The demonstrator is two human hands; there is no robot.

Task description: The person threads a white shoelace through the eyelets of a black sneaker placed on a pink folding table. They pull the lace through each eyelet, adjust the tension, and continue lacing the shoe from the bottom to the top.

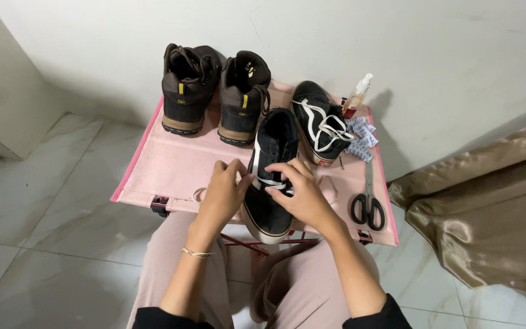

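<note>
Black sneaker [273, 176] between both curled hands

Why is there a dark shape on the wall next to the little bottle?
Head view: that is the spray bottle's shadow, cast rightward on the wall, so light comes from the left; the boots shade the wall behind them too; all looks sharp, no glare.

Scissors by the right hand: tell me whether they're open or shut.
Shut. The scissors lie flat on the pink table, blades together pointing away, both black handle loops side by side, apart from the right hand.
</note>
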